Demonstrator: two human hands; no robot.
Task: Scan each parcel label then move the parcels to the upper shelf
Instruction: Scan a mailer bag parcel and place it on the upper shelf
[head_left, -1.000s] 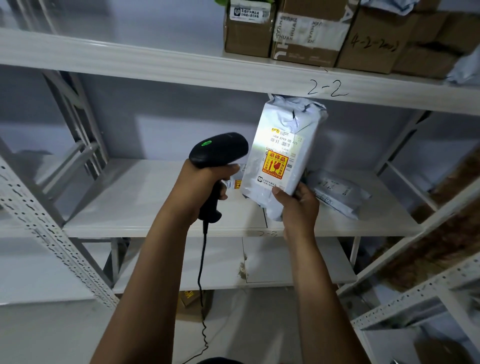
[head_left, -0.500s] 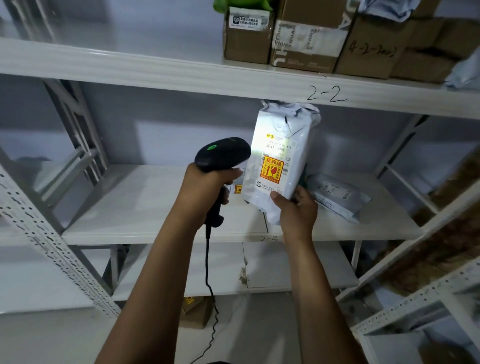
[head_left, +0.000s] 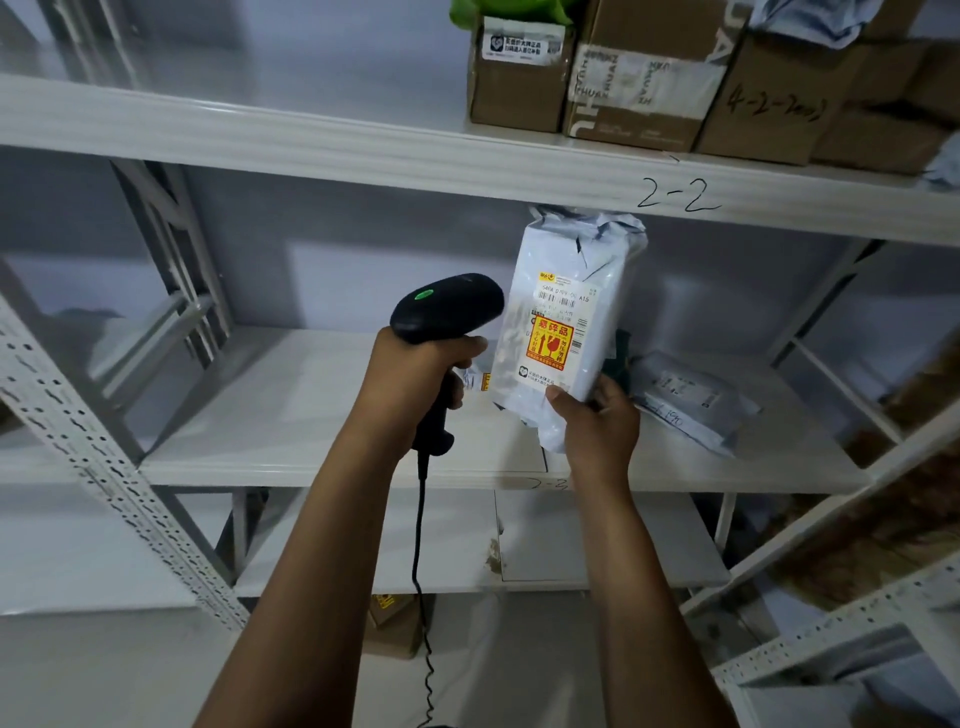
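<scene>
My right hand (head_left: 597, 423) grips the lower end of a white plastic parcel (head_left: 576, 291) and holds it upright, its label and yellow-red sticker facing me. My left hand (head_left: 415, 379) grips the handle of a black barcode scanner (head_left: 447, 306) just left of the parcel, head aimed at the label, a green light on top. Another white bag parcel (head_left: 685, 395) lies on the middle shelf (head_left: 291, 415) behind my right hand. A small bit of a further parcel (head_left: 480, 379) shows between my hands. The upper shelf (head_left: 311, 140) runs above, marked "2-2".
Several cardboard boxes (head_left: 639, 78) stand on the upper shelf at the right, with a green item behind them. Perforated shelf uprights (head_left: 104, 467) rise at the left, and another rack (head_left: 831, 634) stands at the right. A small box (head_left: 389, 623) sits on the floor below. The scanner cord (head_left: 418, 545) hangs down.
The view has tilted up slightly, so the shelves sit lower in frame. The parcel and scanner stay close together, the parcel a little lower under the upper shelf edge.
</scene>
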